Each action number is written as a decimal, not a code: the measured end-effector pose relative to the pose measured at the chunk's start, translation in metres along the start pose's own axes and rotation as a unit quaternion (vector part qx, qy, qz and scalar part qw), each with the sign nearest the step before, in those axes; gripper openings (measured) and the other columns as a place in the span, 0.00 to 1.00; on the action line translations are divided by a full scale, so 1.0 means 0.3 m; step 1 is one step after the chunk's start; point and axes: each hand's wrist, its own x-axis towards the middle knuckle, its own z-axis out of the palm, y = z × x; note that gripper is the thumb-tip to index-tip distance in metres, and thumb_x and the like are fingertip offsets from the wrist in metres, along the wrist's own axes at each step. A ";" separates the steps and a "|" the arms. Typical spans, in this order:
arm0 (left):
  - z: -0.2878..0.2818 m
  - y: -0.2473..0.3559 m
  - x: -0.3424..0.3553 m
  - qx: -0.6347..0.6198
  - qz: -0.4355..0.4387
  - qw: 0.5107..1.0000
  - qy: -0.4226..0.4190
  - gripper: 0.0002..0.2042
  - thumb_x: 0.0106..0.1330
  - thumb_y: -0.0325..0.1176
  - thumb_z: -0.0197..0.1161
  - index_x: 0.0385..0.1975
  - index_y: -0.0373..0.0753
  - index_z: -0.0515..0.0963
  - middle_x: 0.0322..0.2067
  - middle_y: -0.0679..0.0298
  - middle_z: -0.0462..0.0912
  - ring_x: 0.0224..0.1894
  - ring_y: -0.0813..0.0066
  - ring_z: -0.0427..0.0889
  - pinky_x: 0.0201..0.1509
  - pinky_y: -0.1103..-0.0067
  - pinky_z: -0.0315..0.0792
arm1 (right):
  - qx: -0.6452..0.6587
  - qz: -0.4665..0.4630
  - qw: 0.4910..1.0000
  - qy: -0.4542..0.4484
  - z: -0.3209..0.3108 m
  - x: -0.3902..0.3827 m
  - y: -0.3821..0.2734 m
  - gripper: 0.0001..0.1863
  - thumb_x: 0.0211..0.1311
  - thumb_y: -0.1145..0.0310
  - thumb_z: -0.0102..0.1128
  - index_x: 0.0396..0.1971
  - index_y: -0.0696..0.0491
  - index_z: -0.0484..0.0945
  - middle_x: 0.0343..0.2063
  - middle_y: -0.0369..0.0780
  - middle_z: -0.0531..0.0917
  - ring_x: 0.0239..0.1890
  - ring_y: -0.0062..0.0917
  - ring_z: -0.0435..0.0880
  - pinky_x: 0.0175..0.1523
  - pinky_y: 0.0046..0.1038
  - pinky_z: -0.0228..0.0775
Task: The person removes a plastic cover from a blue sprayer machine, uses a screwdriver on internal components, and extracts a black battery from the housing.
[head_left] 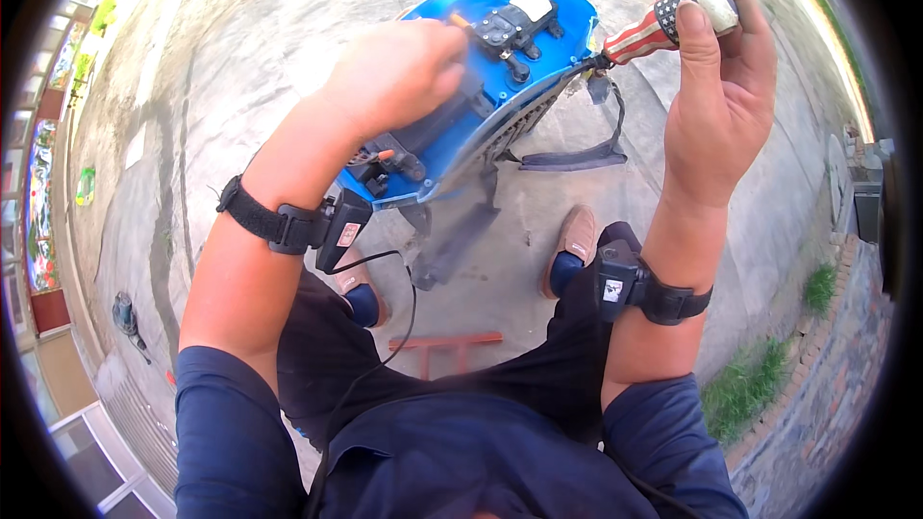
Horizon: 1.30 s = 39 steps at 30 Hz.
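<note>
Fingers curled on the left hand [399, 72], hold unclear; striped handle [635, 40], likely light, stiff, is gripped well, bulb-end, by right hand [721, 106].

I can read no words or numbers from here — just labels and marks. A pale label [533, 6], washed out in my view, sits on the pump [498, 33]. The left box [332, 243] on the forearm bears a red-and-white sticker [348, 234], its print too small for me; the right box [621, 271] carries a white sticker [612, 290] with a dark mark. The handle [664, 23] shows pale stars on a dark band and red-and-white stripes — a flag print.
</note>
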 end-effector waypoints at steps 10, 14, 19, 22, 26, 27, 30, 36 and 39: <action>-0.097 -0.350 -0.326 0.028 -0.217 0.972 -0.086 0.10 0.62 0.31 0.60 0.39 0.37 0.83 0.37 0.50 0.87 0.44 0.50 0.85 0.49 0.61 0.78 | -0.032 0.009 0.999 -0.008 0.000 -0.003 -0.011 0.21 0.77 0.73 0.58 0.66 0.61 0.71 0.54 0.48 0.85 0.52 0.29 0.87 0.61 0.29 0.78; -0.081 -0.378 -0.425 0.062 -0.269 0.952 -0.135 0.10 0.62 0.30 0.60 0.40 0.37 0.84 0.38 0.50 0.86 0.45 0.50 0.86 0.50 0.61 0.78 | -0.038 0.008 0.999 -0.011 0.017 -0.005 -0.008 0.21 0.77 0.73 0.58 0.66 0.60 0.71 0.54 0.48 0.85 0.53 0.29 0.87 0.61 0.29 0.78; -0.088 -0.329 -0.385 0.030 -0.221 0.973 -0.058 0.09 0.64 0.27 0.62 0.43 0.37 0.83 0.40 0.52 0.86 0.45 0.52 0.86 0.49 0.64 0.78 | -0.037 0.023 0.999 -0.033 0.048 -0.016 -0.018 0.21 0.78 0.73 0.57 0.66 0.60 0.71 0.54 0.48 0.85 0.53 0.29 0.87 0.61 0.29 0.78; -0.094 -0.203 -0.240 -0.012 -0.129 0.991 -0.019 0.09 0.65 0.28 0.62 0.43 0.39 0.83 0.40 0.56 0.85 0.45 0.53 0.86 0.48 0.65 0.79 | -0.052 0.021 0.998 -0.040 0.043 -0.015 -0.013 0.21 0.78 0.73 0.57 0.66 0.60 0.71 0.54 0.48 0.85 0.53 0.29 0.87 0.61 0.29 0.78; -0.029 -0.110 -0.091 0.004 0.015 1.000 0.018 0.10 0.64 0.28 0.63 0.45 0.43 0.83 0.44 0.60 0.84 0.47 0.56 0.85 0.49 0.65 0.79 | -0.073 0.022 0.996 -0.038 0.047 -0.014 0.000 0.21 0.78 0.72 0.57 0.66 0.60 0.71 0.54 0.48 0.85 0.54 0.30 0.87 0.61 0.30 0.78; -0.005 -0.106 -0.063 0.004 0.015 1.000 0.018 0.10 0.64 0.28 0.63 0.45 0.43 0.83 0.44 0.60 0.84 0.47 0.56 0.85 0.49 0.65 0.79 | -0.061 0.012 0.997 -0.039 0.046 -0.013 0.006 0.21 0.78 0.72 0.57 0.66 0.60 0.71 0.54 0.48 0.85 0.54 0.30 0.87 0.61 0.30 0.78; 0.046 -0.092 -0.011 0.015 0.062 0.998 0.015 0.12 0.64 0.27 0.62 0.46 0.46 0.83 0.46 0.60 0.83 0.49 0.56 0.84 0.51 0.64 0.80 | -0.052 0.012 0.998 -0.042 0.050 -0.013 0.008 0.21 0.78 0.71 0.57 0.66 0.60 0.71 0.55 0.48 0.85 0.54 0.30 0.87 0.61 0.30 0.79; 0.056 -0.102 0.021 0.070 0.051 0.992 -0.087 0.14 0.64 0.25 0.59 0.47 0.47 0.83 0.46 0.60 0.81 0.50 0.55 0.84 0.51 0.63 0.80 | -0.062 0.015 0.997 -0.041 0.039 -0.015 0.013 0.21 0.78 0.71 0.57 0.66 0.60 0.71 0.55 0.49 0.85 0.54 0.30 0.87 0.61 0.30 0.79; 0.054 -0.105 0.027 0.068 0.071 0.991 -0.088 0.15 0.63 0.25 0.59 0.47 0.48 0.83 0.46 0.60 0.81 0.49 0.54 0.84 0.50 0.62 0.80 | -0.082 0.017 0.996 -0.043 0.036 -0.016 0.007 0.21 0.78 0.71 0.57 0.66 0.60 0.71 0.55 0.49 0.85 0.54 0.30 0.87 0.61 0.30 0.78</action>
